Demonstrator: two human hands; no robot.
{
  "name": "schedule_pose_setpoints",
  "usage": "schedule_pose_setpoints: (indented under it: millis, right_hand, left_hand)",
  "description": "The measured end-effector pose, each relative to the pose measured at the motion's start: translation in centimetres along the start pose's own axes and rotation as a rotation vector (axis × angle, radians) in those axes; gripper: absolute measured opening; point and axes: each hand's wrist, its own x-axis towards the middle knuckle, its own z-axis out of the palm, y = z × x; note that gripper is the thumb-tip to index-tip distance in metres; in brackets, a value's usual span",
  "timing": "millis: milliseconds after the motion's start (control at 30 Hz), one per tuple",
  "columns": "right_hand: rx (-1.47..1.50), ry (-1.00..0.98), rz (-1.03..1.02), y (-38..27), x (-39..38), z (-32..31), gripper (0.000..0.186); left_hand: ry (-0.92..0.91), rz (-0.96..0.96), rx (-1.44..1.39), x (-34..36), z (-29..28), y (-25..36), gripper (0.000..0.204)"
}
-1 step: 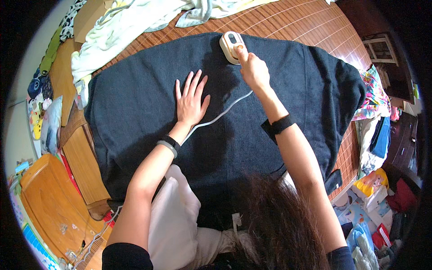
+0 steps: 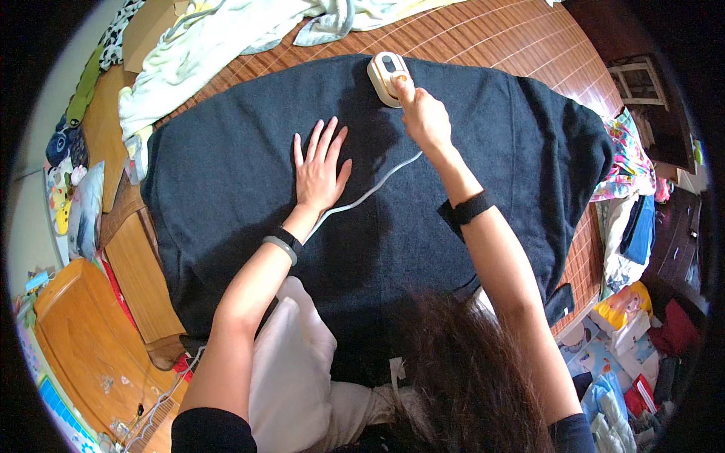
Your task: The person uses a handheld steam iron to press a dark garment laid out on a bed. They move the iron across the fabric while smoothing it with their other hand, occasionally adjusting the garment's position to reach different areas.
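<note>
A dark black cloth (image 2: 219, 174) lies spread over a wood-patterned surface in front of me. My left hand (image 2: 319, 170) rests palm down on it, fingers stretched and spread, left of the middle. My right hand (image 2: 427, 117) grips a small cream handheld iron (image 2: 387, 68) with a dark oval on top, near the cloth's far edge; its underside is hidden. A pale cord (image 2: 381, 181) snakes across the cloth below my hands, passing beside my left wrist.
A pale blanket (image 2: 174, 53) lies at the far left. Wooden panels and a board (image 2: 83, 317) stand at left, near soft toys (image 2: 64, 204). Colourful clothing (image 2: 627, 158) is piled at right, with more items (image 2: 612, 400) lower right. Hair and white fabric fill the lower middle.
The iron and my right hand have shifted very slightly to the left; my left hand stays in place.
</note>
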Motion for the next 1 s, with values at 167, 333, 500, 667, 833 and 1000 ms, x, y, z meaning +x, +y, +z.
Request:
schedule_pose_setpoints:
  millis: [167,333,500,667,833,1000]
  right_hand:
    - [0.297,-0.115,0.054,-1.5,-1.6,-1.9,0.072]
    - [0.551,-0.074,0.143,1.0,-8.7,-4.2,0.063]
    - [0.438,-0.041,0.157,4.1,-12.0,-4.6,0.062]
    - [0.299,-0.040,0.160,4.1,-9.5,-4.3,0.066]
    - [0.267,-0.046,0.157,2.4,-6.2,-3.7,0.069]
    - [0.232,-0.063,0.178,0.9,-2.7,-3.5,0.074]
  left_hand:
    - [-0.020,-0.011,0.021,0.1,0.0,0.1,0.064]
    - [0.002,0.006,0.010,0.0,0.1,0.0,0.063]
    - [0.016,0.013,0.029,-0.1,0.4,-0.2,0.063]
    - [0.013,0.012,0.040,-0.1,0.4,-0.1,0.065]
    - [-0.001,0.007,0.033,-0.1,0.2,0.0,0.064]
    - [0.006,0.001,0.001,-0.1,0.1,0.0,0.065]
